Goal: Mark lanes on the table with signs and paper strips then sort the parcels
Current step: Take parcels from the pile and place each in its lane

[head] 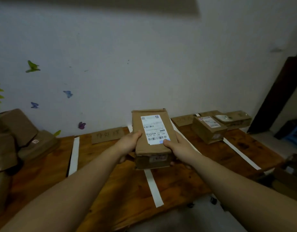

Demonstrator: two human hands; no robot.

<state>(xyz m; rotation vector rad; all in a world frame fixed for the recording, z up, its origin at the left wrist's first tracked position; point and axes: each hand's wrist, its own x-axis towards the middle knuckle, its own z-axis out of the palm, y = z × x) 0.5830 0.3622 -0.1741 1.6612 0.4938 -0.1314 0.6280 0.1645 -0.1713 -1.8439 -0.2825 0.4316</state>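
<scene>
Two hands are shown holding one cardboard parcel (152, 149) between them, above the wooden table (121, 181). The left hand (127, 143) grips the parcel's left edge, with the thumb laid on the top face and the fingers curled beneath. The right hand (179, 146) grips the right edge, its thumb pressed on the near corner of the white shipping label (154, 129). The parcel is held over the far end of the middle paper strip (153, 188). A left paper strip (74, 156) and a right paper strip (240, 153) are laid well apart on either side. Two cardboard signs are set along the wall: a left sign (107, 135) and a right sign (183, 120). Two sorted parcels (209, 128) are seen near the right sign, between the middle and right strips. A pile of parcels (18, 131) is stacked at the far left.
</scene>
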